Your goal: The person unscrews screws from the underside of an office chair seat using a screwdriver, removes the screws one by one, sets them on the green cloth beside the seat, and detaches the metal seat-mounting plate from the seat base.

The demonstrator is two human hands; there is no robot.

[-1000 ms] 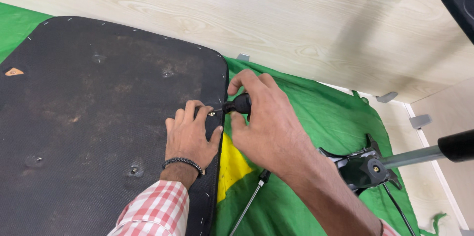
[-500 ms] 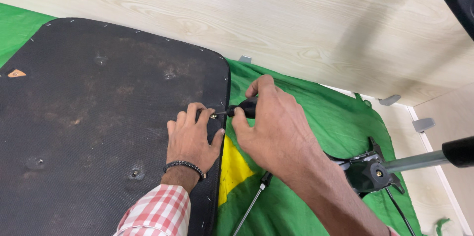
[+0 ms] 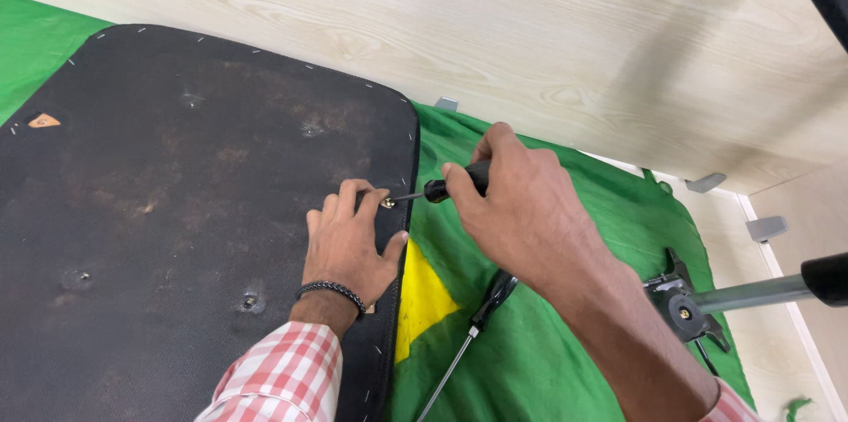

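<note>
Since the earlier frames the right hand point(image 3: 521, 210) has slid back along the screwdriver point(image 3: 442, 189), so a short length of bare shaft now shows between its fist and the screw point(image 3: 388, 203), where before the hands were almost touching. The screwdriver lies nearly level, its long axis running left to right with a slight downward tilt at the tip; the tip points left into the screw head near the right edge of the black seat panel point(image 3: 177, 210), and the black handle points right into the palm. It looks a light, stiff tool with a hard, fairly smooth grip, best held around the handle as it is, fingers closed fully about it. The screw is small and easily dropped, and the fingers point(image 3: 358, 201) of the left hand point(image 3: 349, 245) pinch together beside its head, the palm pressing flat on the panel. The panel appears rigid, faced with thin, worn fabric stapled along the rim. It rests on a green cloth point(image 3: 565, 360) with a yellow patch point(image 3: 424, 298). A second screwdriver point(image 3: 481, 316) lies on the cloth below the right wrist, pointing down and left. To the right sits a black metal bracket point(image 3: 685, 303) with a chrome tube point(image 3: 751, 294), and a pale wooden wall panel point(image 3: 495, 24) stands behind.
</note>
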